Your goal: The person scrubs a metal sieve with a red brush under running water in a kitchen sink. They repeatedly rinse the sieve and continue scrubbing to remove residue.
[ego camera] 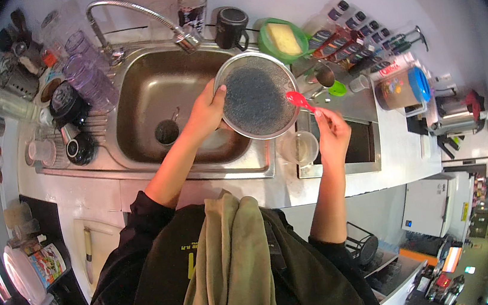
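Gripped by its rim, a round metal bowl or strainer point(258, 96) with dark, grainy contents is in my left hand point(211, 111), over the right part of the steel sink point(150, 86). My right hand point(332, 135) pinches the handle of a red plastic spoon point(296, 100), whose bowl overlaps the round vessel's right rim in the view; whether they touch I cannot tell. Below that rim a clear plastic cup point(304, 148) stands on the counter. A green bowl with a yellow sponge point(284, 38) is just beyond the vessel.
A flexible faucet point(143, 17) arches over the sink. Purple-tinted clear cups point(89, 82) and a black bowl point(81, 148) stand at the left. Behind the sink is a black mug point(231, 27). Bottles point(342, 44) and a blue-lidded container point(401, 88) are at the right. A knife point(88, 254) lies on a cutting board.
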The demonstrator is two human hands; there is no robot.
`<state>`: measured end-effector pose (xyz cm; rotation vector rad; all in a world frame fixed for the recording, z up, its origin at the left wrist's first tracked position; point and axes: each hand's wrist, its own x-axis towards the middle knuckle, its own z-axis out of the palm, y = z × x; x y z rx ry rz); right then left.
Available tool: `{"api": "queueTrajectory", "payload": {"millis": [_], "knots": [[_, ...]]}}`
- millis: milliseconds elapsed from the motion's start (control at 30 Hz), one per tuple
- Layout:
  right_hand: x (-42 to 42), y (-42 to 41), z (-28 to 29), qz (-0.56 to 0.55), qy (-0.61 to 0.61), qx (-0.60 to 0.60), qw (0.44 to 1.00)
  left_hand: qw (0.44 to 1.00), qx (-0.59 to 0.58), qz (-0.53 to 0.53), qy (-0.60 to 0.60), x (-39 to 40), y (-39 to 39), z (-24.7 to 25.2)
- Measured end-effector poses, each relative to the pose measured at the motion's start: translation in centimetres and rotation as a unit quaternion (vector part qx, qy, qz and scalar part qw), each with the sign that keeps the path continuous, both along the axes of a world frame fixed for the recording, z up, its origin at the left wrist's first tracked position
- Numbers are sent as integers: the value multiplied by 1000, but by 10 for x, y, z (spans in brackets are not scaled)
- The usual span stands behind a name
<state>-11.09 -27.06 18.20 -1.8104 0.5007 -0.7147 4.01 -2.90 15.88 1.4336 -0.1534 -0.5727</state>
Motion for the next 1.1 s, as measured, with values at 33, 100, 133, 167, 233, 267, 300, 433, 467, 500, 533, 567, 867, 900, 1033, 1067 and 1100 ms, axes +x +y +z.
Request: {"api": "queueTrajectory", "payload": {"millis": [33, 100, 133, 167, 233, 267, 300, 433, 467, 500, 533, 567, 867, 900, 1033, 1067, 1100], "knots": [[-11, -2, -10, -7, -47, 87, 995, 1000, -3, 1, 0, -4, -5, 1], [-42, -3, -28, -79, -19, 177, 981, 1000, -9, 12, 1, -13, -11, 3], [-56, -3, -43, -113, -30, 211, 971, 1000, -14, 13, 2, -16, -14, 3], [-67, -3, -58, -144, -39, 245, 958, 1000, -18, 16, 3, -18, -16, 2], [-85, -2, -72, -126, 23, 246, 961, 1000, -9, 26, 7, -23, -18, 3], [-91, -9, -88, -93, 30, 266, 959, 999, 4, 33, 8, -26, -19, 6], [-88, -4, -84, -90, 75, 278, 954, 999, 18, 40, 5, -26, -20, 9], [-73, 0, -82, 2, 46, 322, 946, 998, 15, 67, -7, -26, -17, 3], [-67, 0, -84, 15, 38, 324, 945, 997, 18, 73, -12, -24, -14, 2], [-63, -3, -87, 21, 33, 331, 943, 997, 18, 76, -15, -23, -13, 3], [-59, -8, -90, 27, 28, 338, 940, 996, 14, 81, -17, -24, -11, 5], [-57, -10, -93, 32, 24, 345, 938, 996, 10, 85, -20, -25, -8, 7], [18, 23, 22, 197, -152, -220, 943, 990, 4, 139, -18, -27, 4, 14], [21, 32, 28, 257, -148, -283, 912, 989, 4, 144, -16, -28, 5, 13], [49, 44, 14, 235, -73, -438, 864, 989, 0, 144, -12, -28, 5, 10], [59, 38, 9, 222, -99, -396, 885, 990, -3, 143, -6, -27, 7, 8], [58, 43, 11, 238, -105, -355, 898, 989, -5, 145, 0, -26, 10, 6]]}}
